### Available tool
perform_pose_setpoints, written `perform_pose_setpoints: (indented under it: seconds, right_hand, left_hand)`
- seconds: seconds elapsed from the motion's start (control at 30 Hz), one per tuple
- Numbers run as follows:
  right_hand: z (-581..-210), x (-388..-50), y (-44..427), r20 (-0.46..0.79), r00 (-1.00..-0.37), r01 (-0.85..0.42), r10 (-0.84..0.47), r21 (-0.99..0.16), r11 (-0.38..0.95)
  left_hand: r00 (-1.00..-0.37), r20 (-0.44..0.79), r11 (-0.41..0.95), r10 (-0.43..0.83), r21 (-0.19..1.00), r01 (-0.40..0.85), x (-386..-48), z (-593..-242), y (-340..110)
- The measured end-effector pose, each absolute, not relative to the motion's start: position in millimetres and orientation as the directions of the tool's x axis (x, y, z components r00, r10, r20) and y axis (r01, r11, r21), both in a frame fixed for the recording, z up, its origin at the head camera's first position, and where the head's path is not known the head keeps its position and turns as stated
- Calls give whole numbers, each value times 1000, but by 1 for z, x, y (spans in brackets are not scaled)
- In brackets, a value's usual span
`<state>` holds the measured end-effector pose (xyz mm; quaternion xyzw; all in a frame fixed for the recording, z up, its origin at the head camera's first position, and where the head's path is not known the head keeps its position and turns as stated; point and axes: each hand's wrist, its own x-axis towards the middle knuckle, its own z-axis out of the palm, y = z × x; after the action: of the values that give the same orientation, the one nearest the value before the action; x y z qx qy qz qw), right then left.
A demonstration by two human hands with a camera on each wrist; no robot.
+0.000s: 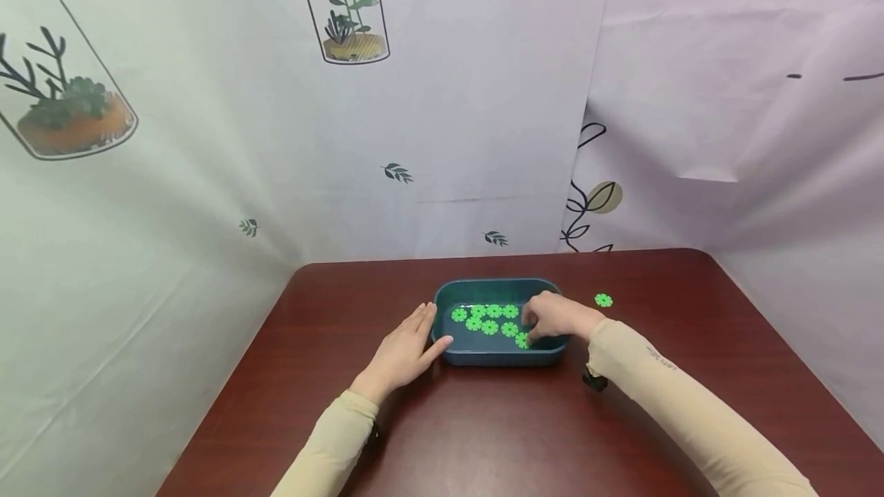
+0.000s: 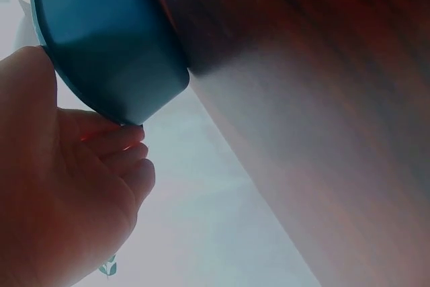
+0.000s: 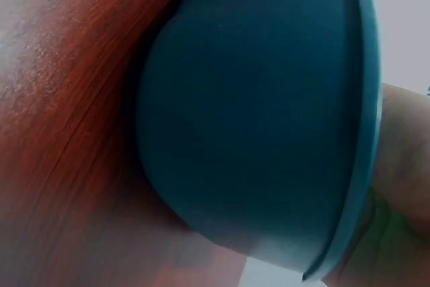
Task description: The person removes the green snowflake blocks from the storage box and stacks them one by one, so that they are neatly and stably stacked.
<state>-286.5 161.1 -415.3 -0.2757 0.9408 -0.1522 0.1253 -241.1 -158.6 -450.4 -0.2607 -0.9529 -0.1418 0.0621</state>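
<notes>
A dark teal tray [image 1: 500, 359] stands on the table with several flat green flower-shaped discs [image 1: 489, 327] lying in it. My left hand [image 1: 404, 351] rests against the tray's left end, fingers straight and thumb over the front rim. The left wrist view shows this hand [image 2: 80, 186] touching the tray's outer wall [image 2: 114, 45]. Over the right end reaches my right hand [image 1: 555, 315], its curled fingers and thumb pinching a green disc [image 1: 522, 340] near the front right corner. In the right wrist view the tray wall [image 3: 248, 112] hides most of that hand [image 3: 406, 159].
One more green disc [image 1: 604, 300] lies on the dark red-brown table [image 1: 497, 428], right of the tray and behind the right forearm. A pale printed cloth [image 1: 483, 98] hangs behind the table and along its sides.
</notes>
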Motion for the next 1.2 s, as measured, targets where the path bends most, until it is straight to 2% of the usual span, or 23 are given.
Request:
perform_pose_setpoints:
  seconds: [0.47,0.67,1.2]
  right_hand:
    - [-420,-287,154,-197,-803,-488,-563,-327,810]
    - [-420,-289,154,-216,-809,-460,-547,-346,818]
    - [-421,-292,154,-241,-779,-463,-579,-401,790]
  left_hand:
    - [-859,191,828,475,235,510,-243,-454,-159]
    - [-857,204,826,474,234,512,-243,-454,-159]
    - [-859,195,827,473,239,509,-244,-454,-159]
